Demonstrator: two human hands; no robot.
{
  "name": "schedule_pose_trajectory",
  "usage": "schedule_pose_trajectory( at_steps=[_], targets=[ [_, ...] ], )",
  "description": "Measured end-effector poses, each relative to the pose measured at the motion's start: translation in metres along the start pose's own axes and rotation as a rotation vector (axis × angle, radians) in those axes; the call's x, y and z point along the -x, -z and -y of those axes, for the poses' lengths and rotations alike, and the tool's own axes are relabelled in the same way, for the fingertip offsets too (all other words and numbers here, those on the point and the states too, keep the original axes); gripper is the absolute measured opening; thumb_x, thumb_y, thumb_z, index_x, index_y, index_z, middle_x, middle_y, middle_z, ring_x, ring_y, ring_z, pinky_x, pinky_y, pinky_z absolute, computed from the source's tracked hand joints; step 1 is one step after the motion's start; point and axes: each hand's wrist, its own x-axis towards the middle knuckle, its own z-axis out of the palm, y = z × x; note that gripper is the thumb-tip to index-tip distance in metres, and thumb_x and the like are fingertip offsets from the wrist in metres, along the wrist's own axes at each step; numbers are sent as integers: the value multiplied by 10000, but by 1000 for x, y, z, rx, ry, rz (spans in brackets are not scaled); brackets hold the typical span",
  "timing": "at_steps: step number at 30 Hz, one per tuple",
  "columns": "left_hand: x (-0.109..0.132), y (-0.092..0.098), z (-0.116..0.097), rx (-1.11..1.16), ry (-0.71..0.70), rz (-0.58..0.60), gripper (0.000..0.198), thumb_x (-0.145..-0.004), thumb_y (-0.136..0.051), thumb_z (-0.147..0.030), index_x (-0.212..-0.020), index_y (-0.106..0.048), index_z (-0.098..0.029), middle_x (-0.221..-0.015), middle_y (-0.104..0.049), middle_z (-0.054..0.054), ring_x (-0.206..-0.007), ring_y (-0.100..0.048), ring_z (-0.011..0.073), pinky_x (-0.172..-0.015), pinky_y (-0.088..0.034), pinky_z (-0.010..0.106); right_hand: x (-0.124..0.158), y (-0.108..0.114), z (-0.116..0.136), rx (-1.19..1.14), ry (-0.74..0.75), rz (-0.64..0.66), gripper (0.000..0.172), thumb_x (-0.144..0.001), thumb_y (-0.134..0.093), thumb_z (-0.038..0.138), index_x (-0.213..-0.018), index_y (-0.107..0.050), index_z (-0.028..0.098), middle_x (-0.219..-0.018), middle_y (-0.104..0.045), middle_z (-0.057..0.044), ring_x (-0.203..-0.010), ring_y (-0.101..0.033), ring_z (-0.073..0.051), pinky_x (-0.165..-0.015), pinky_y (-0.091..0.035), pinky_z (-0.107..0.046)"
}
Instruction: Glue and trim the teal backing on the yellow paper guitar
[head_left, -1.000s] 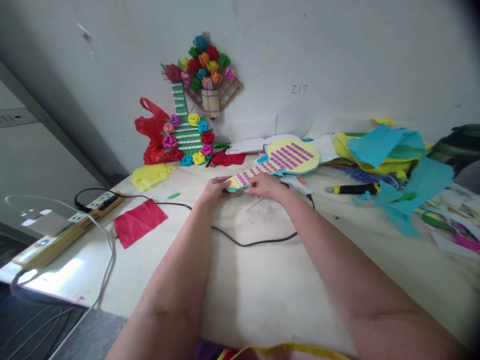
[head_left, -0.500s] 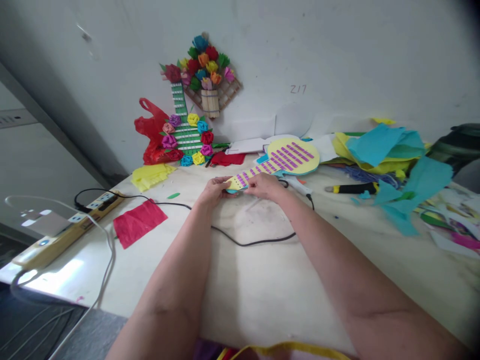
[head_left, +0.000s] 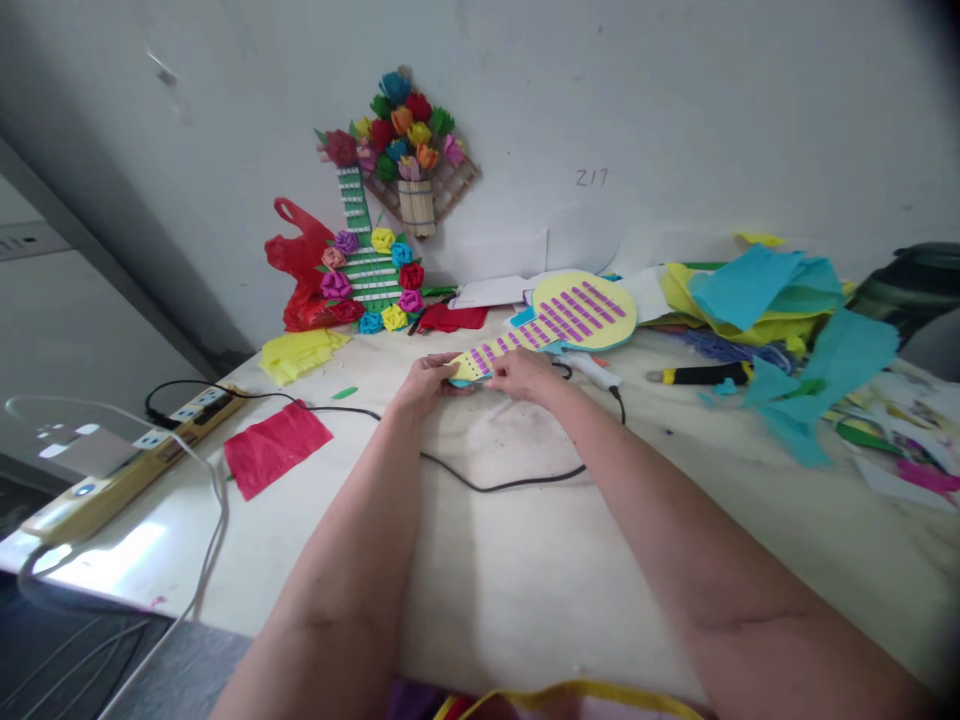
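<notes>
A yellow paper guitar (head_left: pixel 622 312) with purple strips across it and a blue edge is held slightly above the table, its round body pointing to the far right. My left hand (head_left: pixel 429 382) is closed on the narrow head end, thumb on top. My right hand (head_left: pixel 520 374) pinches the near edge of the neck with curled fingers; their tips are partly hidden. Just behind the right hand lies a white glue gun (head_left: pixel 592 370), its black cord (head_left: pixel 517 486) looping over the table under my forearms.
At left are a power strip (head_left: pixel 127 480), a red paper sheet (head_left: pixel 277 447) and yellow paper (head_left: pixel 304 354). A green flowered guitar (head_left: pixel 375 272) and a red bag (head_left: pixel 300 240) stand at the wall. On the right are a black-yellow cutter (head_left: pixel 701 375) and blue crepe paper (head_left: pixel 795 400).
The view has shifted slightly, so everything sits a little further left. Both hands keep their hold on the paper guitar, with hardly any movement.
</notes>
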Motion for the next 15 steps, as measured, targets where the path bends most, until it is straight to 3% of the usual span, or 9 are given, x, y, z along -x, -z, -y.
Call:
schedule_pose_trajectory(
  at_steps=[15],
  targets=[
    [-1, -1, -1, 0, 24, 18, 283, -699, -627, -102, -980, -636, -70, -848, -664, 128, -686, -637, 198, -542, -560, 309, 0, 2, -5, -61, 3, -28, 231, -716, -579, 425, -684, -654, 209, -702, -657, -13, -670, -553, -151, -509, -270, -244]
  ],
)
